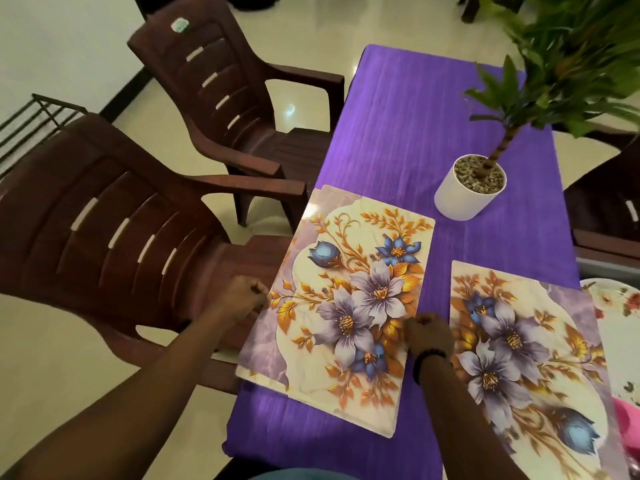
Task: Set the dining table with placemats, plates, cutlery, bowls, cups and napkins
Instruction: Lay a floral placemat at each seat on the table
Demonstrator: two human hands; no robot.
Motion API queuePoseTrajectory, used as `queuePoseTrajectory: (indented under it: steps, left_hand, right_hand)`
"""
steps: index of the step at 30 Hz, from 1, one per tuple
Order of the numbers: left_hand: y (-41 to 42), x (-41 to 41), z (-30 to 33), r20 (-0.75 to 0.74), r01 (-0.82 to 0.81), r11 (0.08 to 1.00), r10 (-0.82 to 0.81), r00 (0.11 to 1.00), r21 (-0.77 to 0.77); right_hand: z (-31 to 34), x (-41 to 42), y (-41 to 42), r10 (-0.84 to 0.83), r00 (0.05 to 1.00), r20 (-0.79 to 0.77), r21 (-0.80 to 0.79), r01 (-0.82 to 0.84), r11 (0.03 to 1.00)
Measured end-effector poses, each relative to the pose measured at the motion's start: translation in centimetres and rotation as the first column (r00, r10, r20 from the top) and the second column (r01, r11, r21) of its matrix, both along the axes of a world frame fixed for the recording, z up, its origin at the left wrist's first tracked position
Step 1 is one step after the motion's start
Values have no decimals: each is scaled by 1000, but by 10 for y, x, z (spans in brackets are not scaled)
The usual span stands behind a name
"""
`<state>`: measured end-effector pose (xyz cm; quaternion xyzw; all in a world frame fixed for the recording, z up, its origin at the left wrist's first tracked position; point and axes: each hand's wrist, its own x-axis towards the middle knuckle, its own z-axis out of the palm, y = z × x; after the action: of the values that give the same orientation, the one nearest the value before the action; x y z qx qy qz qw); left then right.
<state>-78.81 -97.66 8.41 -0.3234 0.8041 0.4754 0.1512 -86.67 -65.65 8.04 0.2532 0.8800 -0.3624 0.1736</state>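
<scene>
Two floral placemats lie on the purple tablecloth (433, 140). Left hand (242, 296) and right hand (429, 332) each pinch opposite edges of the left placemat (346, 292); the right placemat (519, 358) lies just beside it.

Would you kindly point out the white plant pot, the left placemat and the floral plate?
white plant pot (460, 199), head view, on its side wall.
left placemat (349, 289), head view, on its central flowers.
floral plate (620, 327), head view, on its bare white face.

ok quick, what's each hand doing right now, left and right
Left hand: pinches the left edge of the floral placemat.
Right hand: fingers curled at the same placemat's right edge, gripping it.
</scene>
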Motion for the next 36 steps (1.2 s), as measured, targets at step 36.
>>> queuePoseTrajectory:
  steps: [36]
  left_hand:
    - [-6,9,-21,2,13,991,-13,1000,130]
  right_hand:
    - [17,-2,2,-62,996,-64,12,63,998]
